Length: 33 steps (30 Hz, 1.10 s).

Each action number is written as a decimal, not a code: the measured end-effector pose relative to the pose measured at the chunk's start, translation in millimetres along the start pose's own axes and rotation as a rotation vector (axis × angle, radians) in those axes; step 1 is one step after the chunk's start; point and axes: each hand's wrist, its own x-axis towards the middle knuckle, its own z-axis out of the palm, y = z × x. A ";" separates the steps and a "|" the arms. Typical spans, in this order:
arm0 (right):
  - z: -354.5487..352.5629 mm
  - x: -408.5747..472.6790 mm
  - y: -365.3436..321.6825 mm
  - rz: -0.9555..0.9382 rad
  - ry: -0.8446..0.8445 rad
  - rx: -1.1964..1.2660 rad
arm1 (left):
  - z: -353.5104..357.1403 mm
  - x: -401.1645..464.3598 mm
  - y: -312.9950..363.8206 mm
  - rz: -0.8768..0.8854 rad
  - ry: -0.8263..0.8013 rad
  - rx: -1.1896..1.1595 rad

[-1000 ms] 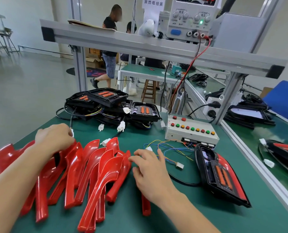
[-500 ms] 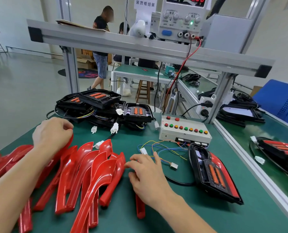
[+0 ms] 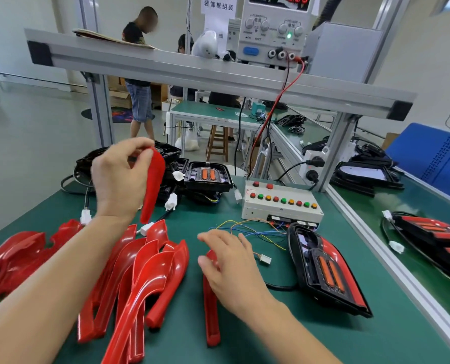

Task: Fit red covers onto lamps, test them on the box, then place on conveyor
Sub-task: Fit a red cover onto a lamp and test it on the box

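Your left hand (image 3: 119, 179) pinches a glossy red plastic cover (image 3: 153, 182) at centre-left; right hand (image 3: 229, 264) rests loosely curled. That light tip pinch could let it slip.

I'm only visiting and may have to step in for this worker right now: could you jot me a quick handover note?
Left hand: pinches one red cover, lifted above the table.
Right hand: fingers relaxed, resting on a single red cover lying apart from the others.
Spare covers: heaped at the front left.
Uncovered lamps: stacked at the back.
Test box: behind the right hand; a lamp with red on it lies in front of the box.
Conveyor: to the right, already carrying lamps.
Left: fit the lifted cover, test, move to conveyor.
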 end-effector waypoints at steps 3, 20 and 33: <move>-7.1 4.6 -0.3 0.048 0.057 0.175 | 20.5 -8.2 19.1 -0.203 -0.080 -0.350; -23.9 -15.2 16.1 0.042 0.275 0.304 | 78.8 -43.9 41.8 -1.026 -0.355 -1.290; -40.2 -27.4 18.2 0.098 0.253 -0.049 | 89.7 -57.8 63.1 -0.943 -0.544 -1.249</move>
